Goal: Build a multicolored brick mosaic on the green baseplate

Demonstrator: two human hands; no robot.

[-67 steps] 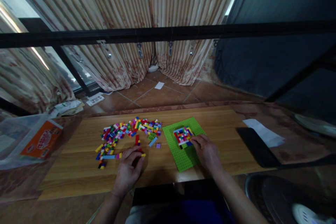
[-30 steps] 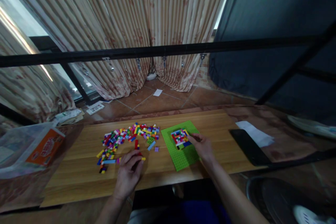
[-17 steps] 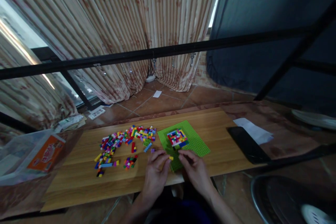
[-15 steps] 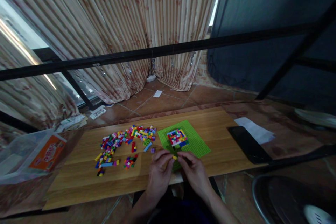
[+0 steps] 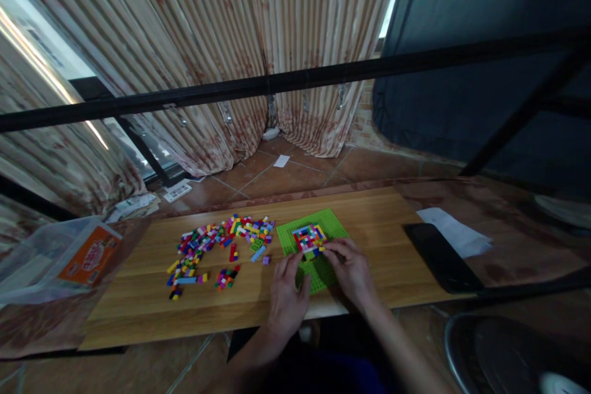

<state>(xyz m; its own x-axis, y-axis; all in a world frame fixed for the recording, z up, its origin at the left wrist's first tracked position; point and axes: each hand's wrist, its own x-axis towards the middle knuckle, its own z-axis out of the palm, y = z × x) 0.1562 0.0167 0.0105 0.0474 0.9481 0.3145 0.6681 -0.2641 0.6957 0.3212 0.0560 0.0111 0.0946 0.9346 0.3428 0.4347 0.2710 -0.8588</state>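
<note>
A green baseplate [image 5: 333, 224] lies on the wooden table [image 5: 392, 221] with a square block of many-coloured small bricks [image 5: 307, 237] built on it. My right hand [image 5: 351, 270] rests on the plate's near right part, its fingertips pinched at the block's near right corner, where a small yellow brick [image 5: 321, 250] shows. My left hand [image 5: 287, 294] lies on the plate's near left edge, fingers stretched toward the block, nothing seen in it. A spread of loose coloured bricks [image 5: 217, 240] lies left of the plate.
A small cluster of bricks [image 5: 226, 277] sits apart near the table's front. A clear plastic box with an orange card [image 5: 87, 255] is at far left. A black tablet [image 5: 438, 255] and white paper [image 5: 455, 231] lie at right. A black bar [image 5: 295, 83] crosses above.
My left hand left the loose bricks and came right to the baseplate. Both hands met over a small yellow brick, then my right hand moved up to the block's near corner.
</note>
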